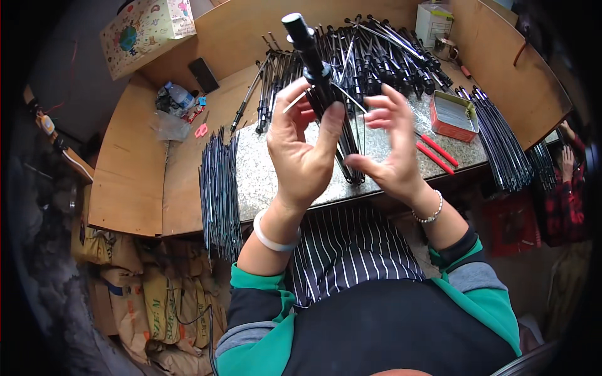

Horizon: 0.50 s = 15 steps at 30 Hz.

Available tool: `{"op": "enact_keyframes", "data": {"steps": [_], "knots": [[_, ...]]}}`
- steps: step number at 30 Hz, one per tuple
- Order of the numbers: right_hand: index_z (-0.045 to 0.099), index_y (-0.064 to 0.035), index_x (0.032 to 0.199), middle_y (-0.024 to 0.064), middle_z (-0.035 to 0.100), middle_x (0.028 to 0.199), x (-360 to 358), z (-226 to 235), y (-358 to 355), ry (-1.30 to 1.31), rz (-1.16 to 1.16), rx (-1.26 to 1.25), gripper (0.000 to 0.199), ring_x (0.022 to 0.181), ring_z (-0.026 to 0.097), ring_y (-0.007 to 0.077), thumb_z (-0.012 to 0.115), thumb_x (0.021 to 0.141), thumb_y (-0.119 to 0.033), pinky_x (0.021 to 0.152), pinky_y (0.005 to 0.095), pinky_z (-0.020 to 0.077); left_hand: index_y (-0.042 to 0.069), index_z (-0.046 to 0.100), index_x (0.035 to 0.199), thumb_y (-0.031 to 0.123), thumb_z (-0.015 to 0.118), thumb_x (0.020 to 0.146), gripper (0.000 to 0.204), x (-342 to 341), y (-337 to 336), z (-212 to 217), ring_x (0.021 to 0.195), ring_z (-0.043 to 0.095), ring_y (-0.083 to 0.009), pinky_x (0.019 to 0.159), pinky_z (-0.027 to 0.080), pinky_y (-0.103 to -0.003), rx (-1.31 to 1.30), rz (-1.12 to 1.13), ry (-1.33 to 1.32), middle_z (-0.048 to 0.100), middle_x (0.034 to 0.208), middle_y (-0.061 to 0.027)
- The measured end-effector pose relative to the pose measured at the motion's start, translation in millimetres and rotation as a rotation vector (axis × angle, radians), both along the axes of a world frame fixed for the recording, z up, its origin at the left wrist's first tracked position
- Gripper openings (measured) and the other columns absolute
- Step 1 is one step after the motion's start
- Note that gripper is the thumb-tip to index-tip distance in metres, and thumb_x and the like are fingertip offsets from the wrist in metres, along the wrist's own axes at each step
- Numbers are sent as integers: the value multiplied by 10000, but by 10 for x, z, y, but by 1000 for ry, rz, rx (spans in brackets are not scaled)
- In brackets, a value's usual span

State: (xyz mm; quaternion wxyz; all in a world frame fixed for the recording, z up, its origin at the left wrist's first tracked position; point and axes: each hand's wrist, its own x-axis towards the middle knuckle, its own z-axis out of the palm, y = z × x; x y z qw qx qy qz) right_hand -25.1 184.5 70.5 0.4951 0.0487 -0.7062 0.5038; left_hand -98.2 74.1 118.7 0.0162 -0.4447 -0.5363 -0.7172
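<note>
Head view: left hand (pixel 304 147) is raised above the stone slab (pixel 263 175), fingers curled w/ thumb & fingertips closed around a black umbrella frame (pixel 320 81). Frame stands nearly upright, a bit tilted, black handle end on top, thin metal ribs hanging down btw. both hands toward the slab edge. Right hand (pixel 389 144) is just beside the frame on its right side, fingers half open & spread; fingertips touch the thin ribs, but a firm grip I cannot tell. White bangle on left wrist, bead bracelet on right wrist.

Behind the hands a big pile of black frames (pixel 376 53) lies on the wooden bench. Bundle of dark ribs (pixel 219 188) hangs over the slab's left edge, another bundle (pixel 501 144) at right. Red tin box (pixel 453 116) & two red sticks (pixel 436 153) lie right of the right hand. Plastic bottle (pixel 179 95) far left on the bench.
</note>
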Motion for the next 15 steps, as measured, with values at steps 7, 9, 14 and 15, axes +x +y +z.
{"op": "enact_keyframes", "data": {"steps": [7,9,14,15], "knots": [[415,-11,1326,99,578,964,216,136,101,-340,-267,521,514,791,545,140,625,875,-140,627,260,447,10,518,1137,19,644,850,314,-116,108,49,870,591,-140,787,478,-250,67,7,21,590,1000,-72],[343,-15,1374,118,567,972,208,243,77,-749,-175,450,546,791,552,145,588,909,-163,564,267,437,10,515,1136,18,644,851,313,-96,130,88,861,597,-139,792,483,-247,49,10,16,599,1001,-71],[272,-19,1414,83,560,965,220,392,84,-432,324,-308,545,825,527,109,532,943,-104,685,214,436,7,490,1181,-27,604,864,339,-167,106,210,947,629,-200,846,508,-277,38,-219,1,631,1055,-141],[272,-19,1414,83,560,965,185,372,95,-434,316,-309,545,825,527,109,532,943,-104,685,214,436,7,490,1181,-27,604,864,339,-167,130,228,947,629,-200,846,508,-277,40,-227,-2,631,1055,-141]]}}
